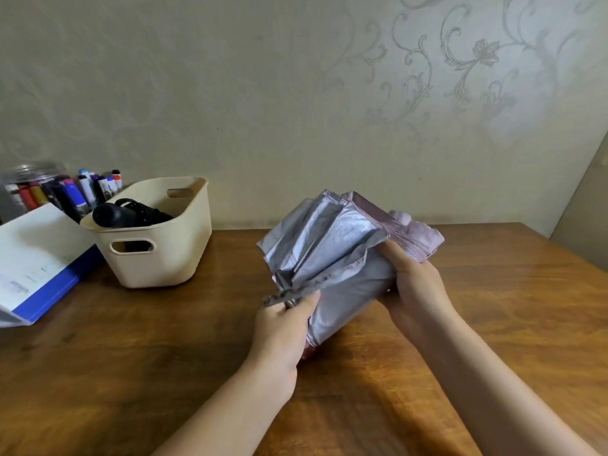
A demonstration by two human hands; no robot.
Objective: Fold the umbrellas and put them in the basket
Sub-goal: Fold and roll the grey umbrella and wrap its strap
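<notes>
Held above the wooden worktop [164, 340], right of centre: a collapsed umbrella [332, 255] with silver lining outward and pink fabric showing at its far right edge, canopy loosely bunched in uneven pleats, not yet rolled tight. Tilted, the flared end up and away toward the wall, the narrow end down and near, close to the worktop surface.

Left hand [286, 327] clenched on the lower part of the umbrella, thumb and fingers pinching a narrow grey closure strap [289, 292] that juts out to the left. Right hand [411, 284] wrapped around the right side of the canopy, thumb on top over the silver folds, fingers curled behind against the pink fabric. Both forearms bare, reaching in from the lower edge.

Well apart to the left: a cream plastic basket [158, 258] with cut-out handles, standing on the worktop, already holding a folded black umbrella [128, 213], its rounded end leaning up over the near-left rim.

Just beside the basket on the left: a blue-spined binder [42, 268] topped with white paper. Behind that: a cluster of marker pens [75, 192] and a clear jar [33, 174]. Pale floral wallpaper [460, 60] behind everything.
</notes>
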